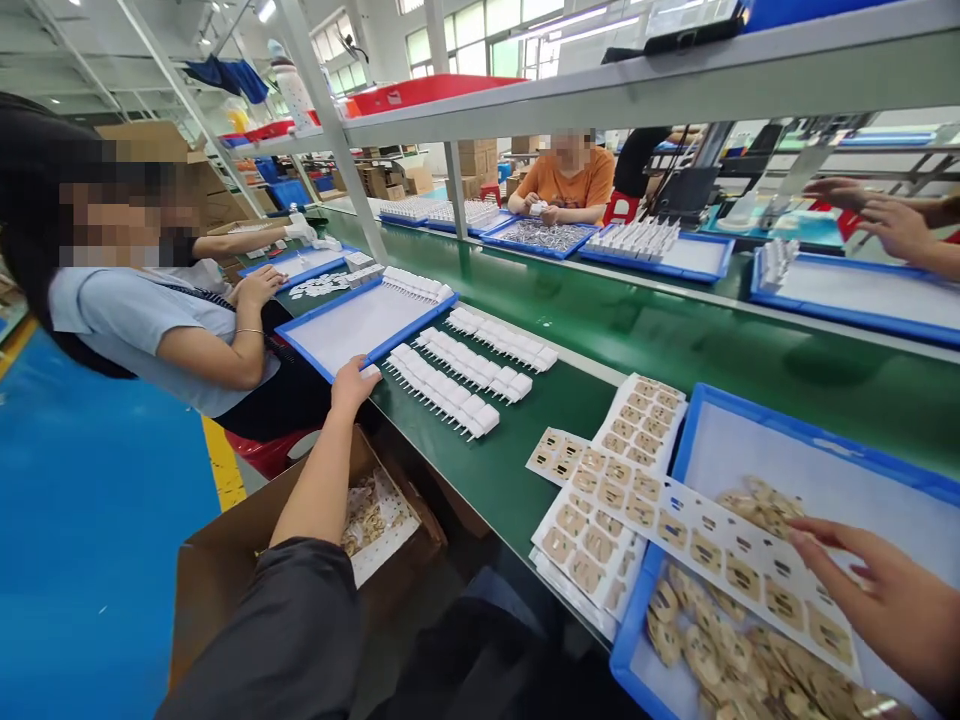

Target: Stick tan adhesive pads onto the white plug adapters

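My left hand (351,388) is closed at the near corner of a blue-rimmed tray (337,330), with a small white plug housing (370,371) at its fingertips. Rows of white plug housings (442,388) with thin pins lie on the green bench to its right. On the right, the fingertips of my right hand (870,590) pinch the upper edge of a long sticker sheet (705,550) with tan labels. This sheet slants across another blue tray (787,440), over loose tan pieces (705,640). More label sheets (585,540) are stacked underneath, beside the tray.
An open cardboard box (247,570) with scraps stands below the bench edge. A co-worker in light blue (172,340) sits at the left. Across the green belt (600,320) are another person in orange (574,185) and several trays. A shelf (637,95) runs overhead.
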